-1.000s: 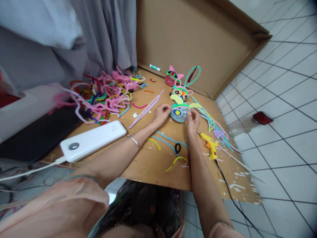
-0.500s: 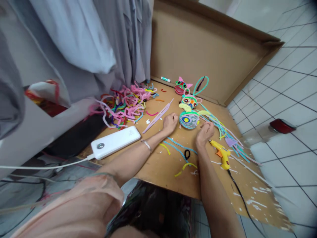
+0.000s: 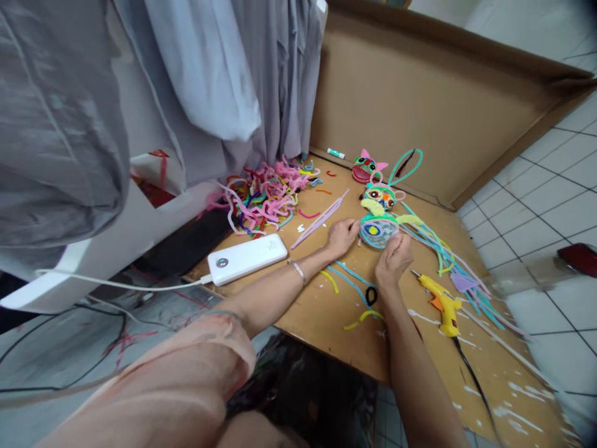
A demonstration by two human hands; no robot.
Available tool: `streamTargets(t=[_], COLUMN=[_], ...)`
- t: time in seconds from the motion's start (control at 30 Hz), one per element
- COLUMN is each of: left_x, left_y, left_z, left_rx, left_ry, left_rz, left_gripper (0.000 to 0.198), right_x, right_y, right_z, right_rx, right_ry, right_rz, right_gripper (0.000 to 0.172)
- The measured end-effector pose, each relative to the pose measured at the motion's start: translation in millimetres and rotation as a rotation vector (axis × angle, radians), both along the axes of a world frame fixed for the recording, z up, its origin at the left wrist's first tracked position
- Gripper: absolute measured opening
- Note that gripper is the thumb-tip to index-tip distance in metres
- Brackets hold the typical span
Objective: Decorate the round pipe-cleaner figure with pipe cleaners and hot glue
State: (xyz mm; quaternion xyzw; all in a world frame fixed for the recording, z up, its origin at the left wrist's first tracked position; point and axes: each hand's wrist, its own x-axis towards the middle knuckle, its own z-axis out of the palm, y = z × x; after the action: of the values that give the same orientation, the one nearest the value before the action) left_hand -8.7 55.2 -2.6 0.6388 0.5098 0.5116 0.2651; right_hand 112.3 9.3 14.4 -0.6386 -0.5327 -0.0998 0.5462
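Note:
A round pipe-cleaner figure [image 3: 385, 231] with a blue-and-yellow eye and a green upper rim sits between my hands. My left hand [image 3: 344, 236] is closed, its fingertips against or close beside the figure's left edge. My right hand [image 3: 394, 256] is curled closed and overlaps the figure's right edge. What either hand pinches, if anything, is hidden. Right behind stands an animal-face figure [image 3: 379, 198] with pink ears and big eyes. Farther back is a red and green face figure [image 3: 366, 168] with pink ears. A black ring [image 3: 371, 295] and blue pipe cleaners [image 3: 353, 272] lie near my wrists.
A yellow glue gun [image 3: 443, 302] lies right of my right arm, its cord running forward. Bundled pipe cleaners [image 3: 433, 242] lie behind it. At left are a tangled pipe-cleaner pile [image 3: 268, 196] and a white power bank [image 3: 247, 258]. A cardboard wall [image 3: 396, 99] rises at the back.
The view has swung left, so everything sits farther right. My right hand has come in towards the round figure and now covers its right edge. The left hand stays at its left edge.

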Motion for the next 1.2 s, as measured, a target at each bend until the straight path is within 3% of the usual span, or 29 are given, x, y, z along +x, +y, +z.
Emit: streamTargets(t=[0.13,0.4,0.77,1.0,1.2], left_x=[-0.3,-0.5,-0.9,-2.9,-4.5], left_y=[-0.7,-0.4,3.3,1.4,0.2], left_z=[0.7,0.5,-3.0,-5.0,-5.2], left_rx=[-0.003,-0.017,-0.029,0.009,0.052], left_ry=[0.011,0.038,0.072,0.114,0.195], left_rz=[0.004,-0.01,-0.001,-0.027,-0.049], left_gripper=[0.039,0.035,0.035,0.037,0.032], right_x=[-1.7,-6.9,4.7,2.0,2.8], right_y=[-1.3,-7.0,-3.0,-5.1,-6.4], right_z=[-1.3,-0.5,-1.8,-2.6,-6.8], right_rx=[-0.003,0.027,0.026,0.043,0.072], right_ry=[-0.007,-0.068,-0.072,0.014,-0.089], right_rz=[-0.014,0.157,0.176,0.079,0.025], right_gripper=[0.026,0.01,0.015,0.024,0.036])
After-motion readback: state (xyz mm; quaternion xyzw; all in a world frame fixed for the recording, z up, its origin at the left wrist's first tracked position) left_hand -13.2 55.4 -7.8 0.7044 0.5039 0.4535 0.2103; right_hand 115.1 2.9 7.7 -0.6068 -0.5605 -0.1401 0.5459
